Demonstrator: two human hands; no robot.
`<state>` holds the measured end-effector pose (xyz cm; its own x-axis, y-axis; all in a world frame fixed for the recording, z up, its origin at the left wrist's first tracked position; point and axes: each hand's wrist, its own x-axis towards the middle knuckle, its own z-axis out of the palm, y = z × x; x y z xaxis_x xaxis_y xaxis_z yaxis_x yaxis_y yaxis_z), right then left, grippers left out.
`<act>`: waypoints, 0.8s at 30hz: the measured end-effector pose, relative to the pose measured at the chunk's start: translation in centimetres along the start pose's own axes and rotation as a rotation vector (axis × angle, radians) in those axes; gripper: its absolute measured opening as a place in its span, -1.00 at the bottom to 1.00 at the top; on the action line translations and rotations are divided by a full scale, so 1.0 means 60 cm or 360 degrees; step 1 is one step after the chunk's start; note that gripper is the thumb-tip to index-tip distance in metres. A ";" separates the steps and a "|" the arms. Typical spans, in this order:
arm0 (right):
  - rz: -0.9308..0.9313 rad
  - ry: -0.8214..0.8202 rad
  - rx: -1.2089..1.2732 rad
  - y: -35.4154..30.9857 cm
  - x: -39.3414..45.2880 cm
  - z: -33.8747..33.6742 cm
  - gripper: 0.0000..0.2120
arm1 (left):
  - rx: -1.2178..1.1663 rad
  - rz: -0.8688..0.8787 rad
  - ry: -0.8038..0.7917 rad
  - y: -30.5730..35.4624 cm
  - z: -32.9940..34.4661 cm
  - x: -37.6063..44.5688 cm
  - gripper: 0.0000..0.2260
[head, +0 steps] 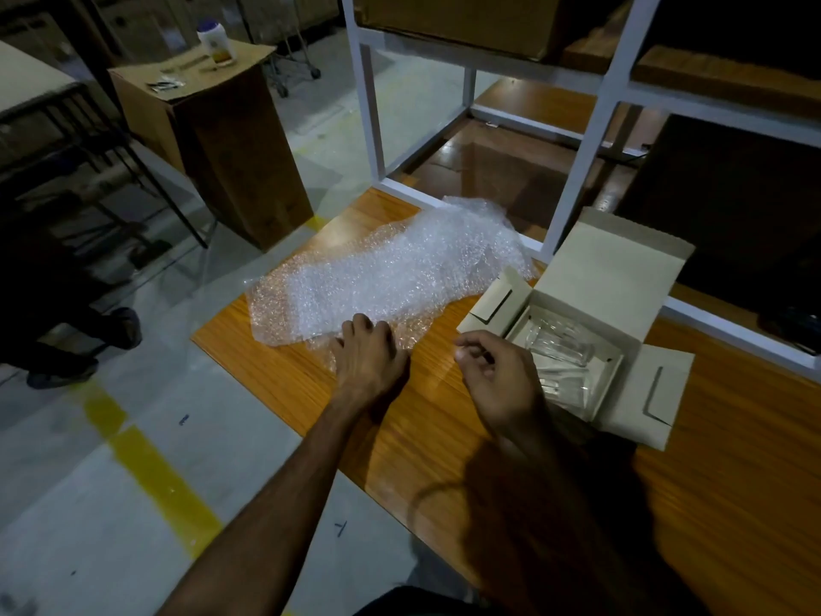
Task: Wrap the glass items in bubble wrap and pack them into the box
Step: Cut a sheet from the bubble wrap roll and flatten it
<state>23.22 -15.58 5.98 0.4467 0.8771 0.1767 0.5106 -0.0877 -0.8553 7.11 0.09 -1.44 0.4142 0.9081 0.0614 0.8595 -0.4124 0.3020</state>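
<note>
L hand point(371, 349) lies palm-down on the near edge of the wrap point(386, 269), fingers curled over the sheet's rim; we read it as gripping or pressing the wrap, can't tell which for sure. R hand point(493, 371) hovers above the table point(444, 446), just beside the box point(595, 331), fingers loosely curled w/ thumb and forefinger close together. Whether it pinches sth small we cannot tell; nothing plainly seen in it.

Wrap: one crumpled clear sheet, spread flat-ish on the table, running from the near-left corner area toward the far right, far end reaching the white frame point(577, 171). Its right edge is near the box's left flap, touching or not we can't tell.

Box: pale card, open, lid flap tilted up at the back, side flaps folded out L and R. Inside we see glasses point(559, 349) lying on their sides, unwrapped; at least two, exact count unclear through glare.

Table: orange wood-grain top, white metal frame standing on its far part w/ shelves above.

Beyond table, on the floor point(111, 504): tall carton point(213, 140) far left w/ a white bottle point(215, 42) on top, yellow line point(151, 469) on the concrete, someone's shoes point(120, 326) at left edge.
</note>
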 end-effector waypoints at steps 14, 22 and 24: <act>0.0041 -0.0553 -0.0111 -0.042 0.054 0.034 -0.24 | -0.1046 0.0307 0.0423 0.003 -0.113 -0.042 -0.91; 0.0038 -0.0776 0.0239 -0.094 0.123 0.055 -0.19 | -0.0747 0.0608 0.0350 -0.013 -0.170 -0.083 -0.72; 0.0123 -0.0724 0.0287 -0.107 0.141 0.053 -0.22 | -0.0649 0.0655 0.0338 -0.026 -0.180 -0.093 -0.68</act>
<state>21.40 -6.12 11.44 0.0918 0.9920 -0.0864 0.3354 -0.1125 -0.9353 0.24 -3.54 8.06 0.5827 0.6924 0.4255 0.4408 -0.7091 0.5503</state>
